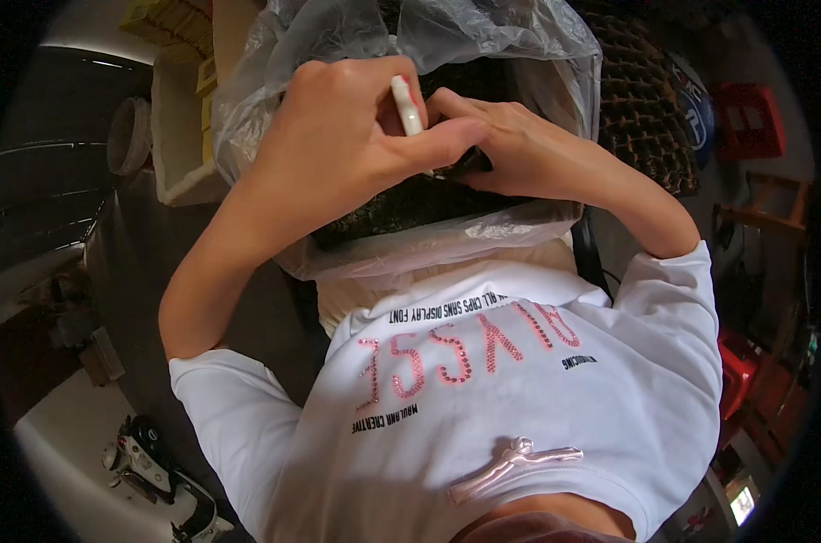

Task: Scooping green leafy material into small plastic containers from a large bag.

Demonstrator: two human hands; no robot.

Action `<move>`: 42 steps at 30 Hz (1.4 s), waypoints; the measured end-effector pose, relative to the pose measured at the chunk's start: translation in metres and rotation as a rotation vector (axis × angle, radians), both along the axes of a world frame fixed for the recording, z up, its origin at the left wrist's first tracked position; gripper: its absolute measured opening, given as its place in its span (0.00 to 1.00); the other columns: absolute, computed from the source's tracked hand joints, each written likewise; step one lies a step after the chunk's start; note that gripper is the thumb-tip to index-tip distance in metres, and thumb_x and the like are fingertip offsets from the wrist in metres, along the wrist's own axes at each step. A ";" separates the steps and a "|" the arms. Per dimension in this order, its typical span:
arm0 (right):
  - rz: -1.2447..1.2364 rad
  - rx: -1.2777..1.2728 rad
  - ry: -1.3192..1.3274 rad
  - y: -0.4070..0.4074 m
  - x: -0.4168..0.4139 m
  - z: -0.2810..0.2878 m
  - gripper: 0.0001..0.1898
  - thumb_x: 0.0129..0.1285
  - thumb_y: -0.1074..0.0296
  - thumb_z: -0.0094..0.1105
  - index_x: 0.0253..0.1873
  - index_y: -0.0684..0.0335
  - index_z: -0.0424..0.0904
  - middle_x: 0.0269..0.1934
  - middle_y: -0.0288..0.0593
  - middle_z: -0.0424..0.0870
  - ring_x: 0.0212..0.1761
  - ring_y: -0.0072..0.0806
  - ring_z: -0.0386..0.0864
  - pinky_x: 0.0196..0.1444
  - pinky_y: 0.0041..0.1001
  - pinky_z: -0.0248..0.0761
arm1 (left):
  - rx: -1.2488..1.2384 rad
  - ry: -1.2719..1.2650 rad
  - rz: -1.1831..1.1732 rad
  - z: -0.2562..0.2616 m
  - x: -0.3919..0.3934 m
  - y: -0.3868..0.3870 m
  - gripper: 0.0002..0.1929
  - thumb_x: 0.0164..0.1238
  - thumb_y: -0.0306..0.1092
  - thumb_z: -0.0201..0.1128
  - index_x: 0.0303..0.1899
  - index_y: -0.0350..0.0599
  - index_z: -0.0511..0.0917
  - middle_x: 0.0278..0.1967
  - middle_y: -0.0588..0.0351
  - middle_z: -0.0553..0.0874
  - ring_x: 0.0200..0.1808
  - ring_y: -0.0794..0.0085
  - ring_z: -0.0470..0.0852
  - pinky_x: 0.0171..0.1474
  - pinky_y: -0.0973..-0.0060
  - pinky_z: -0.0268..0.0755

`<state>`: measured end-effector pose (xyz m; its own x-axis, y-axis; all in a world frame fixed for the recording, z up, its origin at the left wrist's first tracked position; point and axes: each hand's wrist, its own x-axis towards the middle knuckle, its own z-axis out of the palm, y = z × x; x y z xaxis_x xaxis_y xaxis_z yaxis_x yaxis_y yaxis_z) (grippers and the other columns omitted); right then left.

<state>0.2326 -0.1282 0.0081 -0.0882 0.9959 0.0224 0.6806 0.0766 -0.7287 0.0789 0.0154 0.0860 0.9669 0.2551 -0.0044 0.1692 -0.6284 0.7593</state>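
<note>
A slim white tool handle (407, 108) with a red mark sits in the grip of my left hand (346, 129), its lower end hidden behind the thumb. Close beside it, the fingers of my right hand (519, 139) curl around a dark piece (477, 161); the fingertips are hidden. The left thumb overlaps the right hand. Both hands are over a clear plastic bag (519, 227) that lies open in front of my body. Inside it shows a dark, rough-surfaced mass (397, 210), which I cannot identify more exactly.
At the left stands a pale foam box (183, 180) with yellow packs (207, 78), beside a round tub (129, 136). Brown egg-tray-like sheets (641, 102) lie to the right, near a red plastic stool (749, 122). A scooter (159, 475) is at the lower left.
</note>
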 end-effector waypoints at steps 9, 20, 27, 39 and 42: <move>0.012 0.120 0.020 0.000 0.002 -0.006 0.30 0.49 0.77 0.65 0.58 0.66 0.64 0.46 0.56 0.78 0.52 0.55 0.78 0.50 0.44 0.75 | 0.161 -0.122 -0.092 -0.004 0.018 0.001 0.19 0.61 0.44 0.73 0.25 0.39 0.78 0.16 0.60 0.78 0.20 0.82 0.74 0.24 0.79 0.65; -0.044 -0.042 -0.058 -0.003 0.006 0.008 0.29 0.52 0.72 0.68 0.60 0.68 0.68 0.48 0.56 0.80 0.50 0.54 0.79 0.51 0.42 0.76 | 0.067 -0.055 -0.032 -0.001 0.033 0.004 0.21 0.63 0.50 0.71 0.27 0.39 0.80 0.16 0.59 0.80 0.18 0.81 0.78 0.23 0.79 0.67; -0.043 0.009 0.109 -0.002 0.010 -0.004 0.20 0.57 0.75 0.67 0.55 0.68 0.75 0.48 0.50 0.81 0.51 0.47 0.80 0.53 0.37 0.74 | 0.092 -0.094 -0.090 -0.029 0.035 0.003 0.20 0.64 0.49 0.70 0.26 0.39 0.80 0.17 0.57 0.82 0.19 0.79 0.81 0.24 0.80 0.70; -0.008 0.040 0.012 0.001 0.015 -0.003 0.12 0.52 0.74 0.70 0.33 0.68 0.73 0.34 0.48 0.79 0.36 0.49 0.80 0.38 0.41 0.73 | 0.051 -0.061 -0.013 -0.020 0.029 0.005 0.23 0.62 0.53 0.70 0.26 0.37 0.81 0.17 0.54 0.81 0.20 0.72 0.82 0.26 0.76 0.71; -0.021 0.016 -0.004 -0.001 0.015 -0.006 0.12 0.52 0.76 0.70 0.39 0.67 0.76 0.37 0.47 0.80 0.37 0.45 0.80 0.40 0.39 0.74 | 0.050 -0.079 -0.066 -0.026 0.024 0.005 0.20 0.65 0.50 0.70 0.28 0.40 0.80 0.17 0.60 0.81 0.19 0.82 0.79 0.23 0.81 0.68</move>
<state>0.2473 -0.1295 0.0026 -0.0677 0.9970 0.0384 0.6848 0.0745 -0.7249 0.1033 0.0203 0.0604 0.9785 0.1884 0.0842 0.0664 -0.6738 0.7359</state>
